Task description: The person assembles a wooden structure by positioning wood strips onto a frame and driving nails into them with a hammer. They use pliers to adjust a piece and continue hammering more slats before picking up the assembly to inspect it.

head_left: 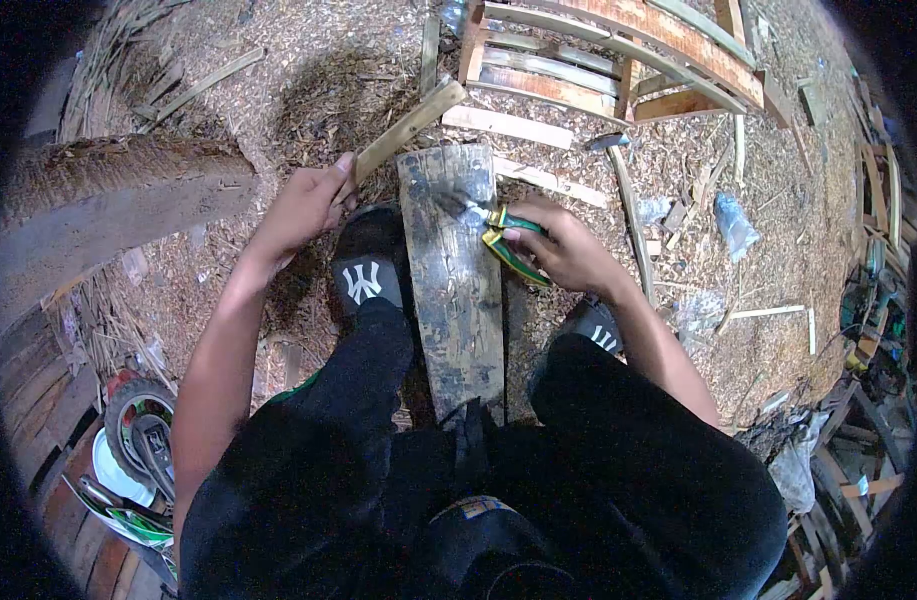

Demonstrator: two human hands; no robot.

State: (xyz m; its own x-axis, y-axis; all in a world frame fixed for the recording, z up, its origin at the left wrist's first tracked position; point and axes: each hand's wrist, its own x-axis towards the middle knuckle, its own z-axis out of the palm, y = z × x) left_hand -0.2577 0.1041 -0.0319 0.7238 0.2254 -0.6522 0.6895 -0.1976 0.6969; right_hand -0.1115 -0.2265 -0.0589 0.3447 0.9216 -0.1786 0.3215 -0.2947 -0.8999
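My left hand (306,200) is closed around the lower end of a flat wooden slat (410,128), which slants up to the right beyond my left shoe. My right hand (568,245) grips pliers (518,246) with green and yellow handles. The jaws point left over a worn, dark-stained plank (453,290) that runs between my legs. The jaws look slightly parted, and whether anything is between them I cannot make out. Slat and pliers are apart from each other.
A wooden slatted frame (618,55) lies at the top right, with loose slats (508,126) beside it. A thick timber beam (128,205) is at left. Plastic scraps (735,226) lie among wood shavings on the right. A wheel (141,430) stands at lower left.
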